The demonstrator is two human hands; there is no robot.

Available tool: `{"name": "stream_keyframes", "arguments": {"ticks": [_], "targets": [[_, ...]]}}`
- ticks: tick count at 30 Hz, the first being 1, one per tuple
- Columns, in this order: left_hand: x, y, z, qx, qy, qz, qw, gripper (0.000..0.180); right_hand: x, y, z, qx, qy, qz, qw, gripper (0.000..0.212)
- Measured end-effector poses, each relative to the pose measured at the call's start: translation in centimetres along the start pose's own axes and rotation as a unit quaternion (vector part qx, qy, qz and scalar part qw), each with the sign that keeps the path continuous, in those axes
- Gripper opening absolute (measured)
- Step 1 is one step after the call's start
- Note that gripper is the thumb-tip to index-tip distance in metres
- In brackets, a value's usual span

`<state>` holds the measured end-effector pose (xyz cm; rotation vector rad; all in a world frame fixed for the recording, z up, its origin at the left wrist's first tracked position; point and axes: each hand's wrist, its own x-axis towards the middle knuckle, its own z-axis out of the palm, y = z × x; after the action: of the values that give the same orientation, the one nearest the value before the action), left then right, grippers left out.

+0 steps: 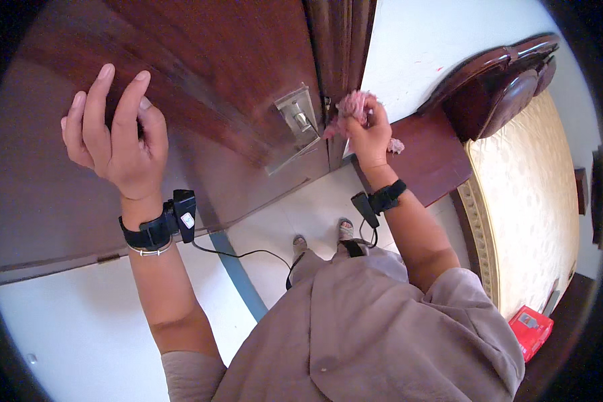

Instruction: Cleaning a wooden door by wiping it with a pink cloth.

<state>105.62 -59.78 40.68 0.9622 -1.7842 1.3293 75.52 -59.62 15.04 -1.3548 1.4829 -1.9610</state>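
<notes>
Bunching a pink cloth in bent fingers, the right hand hides part of it — whether the cloth touches the door frame behind is hard to tell. Another pink tuft shows just below that hand, over the desk; any join is hidden. The left hand, raised before the door, holds nothing, fingers spread and loosely curled. Its wrist device bears a white sticker, too small to read. Well beyond the right forearm sits a red box — its print unclear.
</notes>
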Motion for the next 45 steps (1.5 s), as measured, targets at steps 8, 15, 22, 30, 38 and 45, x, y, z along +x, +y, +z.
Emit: {"name": "stream_keyframes", "arguments": {"ticks": [8,15,22,30,38,45], "targets": [[0.1,-0.6,0.2,-0.090,-0.014,0.009,0.996,0.032,-0.4,3.0,-2.5,-0.113,-0.135,0.234,0.956,0.035],[-4.8,3.5,-3.7,-0.242,-0.197,-0.040,0.949,0.035,3.7,-7.6,0.2,0.113,-0.053,0.014,0.992,0.033],[-22.3,7.4,-14.3,-0.316,-0.456,-0.352,0.754,0.047,-1.3,-3.3,0.6,-0.047,-0.075,0.014,0.996,0.034],[-33.7,5.5,-25.5,-0.327,-0.468,-0.553,0.606,0.037,-2.0,-10.7,-1.2,-0.157,-0.083,-0.036,0.983,0.033],[-28.5,7.5,-19.9,-0.386,-0.534,-0.387,0.645,0.025,-7.1,-12.5,2.7,-0.348,-0.360,-0.224,0.836,0.032],[-25.4,7.1,-18.4,-0.408,-0.535,-0.360,0.647,0.024,-12.9,-7.4,-0.5,0.087,-0.347,0.260,0.897,0.032]]}}
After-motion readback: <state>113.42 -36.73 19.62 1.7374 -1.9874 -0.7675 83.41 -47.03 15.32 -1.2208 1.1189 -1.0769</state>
